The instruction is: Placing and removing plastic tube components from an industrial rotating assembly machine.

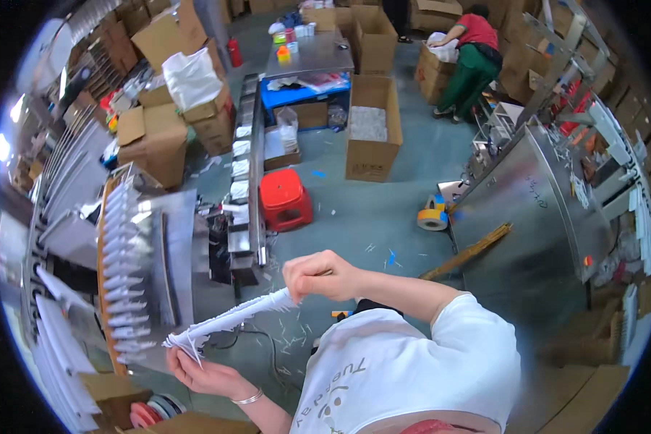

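white bundle [235,315]: long, narrow, ragged along its edges, strung on a slant between the two hands, above the floor [354,217]. looks like many thin strips or sheets stacked together; material cannot be told for sure.

right hand [318,276]: fingers curled tight round the upper end, thumb folded over. something small and brownish shows at the fist; cannot tell what.

left hand [202,375]: fingers nearly closed, cupping and pinching the fanned lower end from below; fingertips partly hidden, so the firmness of that grip is unclear.

risks, as judged: the middle has no support, so a slack left pinch could let loose pieces slide out and drop among the white scraps [293,340] below. pulling the hands apart too hard might tear or crease thin pieces. the lower end is near the rack [126,271] of white pointed pieces; a leftward swing could snag or knock those. the bracelet [247,397] on the left wrist might catch a loose edge.
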The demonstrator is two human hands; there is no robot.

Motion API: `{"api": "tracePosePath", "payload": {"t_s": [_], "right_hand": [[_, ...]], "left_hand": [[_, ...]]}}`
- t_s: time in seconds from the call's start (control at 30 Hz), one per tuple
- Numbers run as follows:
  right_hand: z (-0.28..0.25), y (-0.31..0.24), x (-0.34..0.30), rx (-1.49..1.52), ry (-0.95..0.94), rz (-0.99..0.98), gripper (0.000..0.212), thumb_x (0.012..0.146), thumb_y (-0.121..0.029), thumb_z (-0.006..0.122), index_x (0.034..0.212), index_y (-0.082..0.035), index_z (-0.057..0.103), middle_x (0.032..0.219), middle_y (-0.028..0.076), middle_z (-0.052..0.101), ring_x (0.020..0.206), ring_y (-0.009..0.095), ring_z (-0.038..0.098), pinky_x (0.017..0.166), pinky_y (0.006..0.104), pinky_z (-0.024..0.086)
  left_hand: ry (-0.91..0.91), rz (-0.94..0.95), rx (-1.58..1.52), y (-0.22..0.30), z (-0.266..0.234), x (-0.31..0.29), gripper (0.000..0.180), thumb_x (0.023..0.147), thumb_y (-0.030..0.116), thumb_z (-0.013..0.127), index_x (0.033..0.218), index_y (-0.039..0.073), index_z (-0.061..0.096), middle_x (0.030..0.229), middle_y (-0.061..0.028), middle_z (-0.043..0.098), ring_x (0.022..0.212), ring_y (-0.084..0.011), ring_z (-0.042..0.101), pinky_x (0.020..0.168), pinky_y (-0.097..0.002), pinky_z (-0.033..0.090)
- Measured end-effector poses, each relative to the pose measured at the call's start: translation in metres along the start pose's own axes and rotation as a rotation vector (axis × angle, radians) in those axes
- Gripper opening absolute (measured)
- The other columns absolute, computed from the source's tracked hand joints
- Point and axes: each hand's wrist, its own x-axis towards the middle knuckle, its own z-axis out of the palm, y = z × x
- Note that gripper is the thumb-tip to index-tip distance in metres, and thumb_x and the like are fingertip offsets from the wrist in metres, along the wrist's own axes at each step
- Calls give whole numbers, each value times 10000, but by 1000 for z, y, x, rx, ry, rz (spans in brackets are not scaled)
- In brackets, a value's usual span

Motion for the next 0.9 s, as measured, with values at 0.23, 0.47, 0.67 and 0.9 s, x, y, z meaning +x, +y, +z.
{"api": "tracePosePath", "payload": {"t_s": [0.23,0.47,0.67,0.9], "right_hand": [[-116,-54,-71,-56,232,-166,295,942,-198,535,741,3,617,744,61,572,700,163,498,643,294,396],[-181,-104,-140,-364,475,-329,284,919,-202,564,746,22,600,740,89,590,661,214,504,610,328,404],[-196,-106,-149,-700,680,-371,355,860,-306,614,736,25,641,692,86,564,606,225,518,535,327,410],[-222,-65,-88,-1141,542,-418,237,773,-259,695,742,-35,628,696,51,517,591,221,530,505,313,411]], "left_hand": [[-322,-71,-203,2,150,-46,304,959,143,451,1192,-53,450,1141,-207,548,1045,-262,561,923,-346,447],[-681,-369,-337,-10,295,-106,234,971,139,473,1107,-46,519,1042,-208,617,975,-220,611,866,-303,476],[-857,-720,-493,-35,371,-126,208,954,133,506,1067,-30,566,971,-131,648,910,-194,639,803,-288,495],[-956,-947,-444,-99,454,-96,240,896,111,572,1076,-44,546,930,-133,636,904,-216,607,831,-319,477]]}}
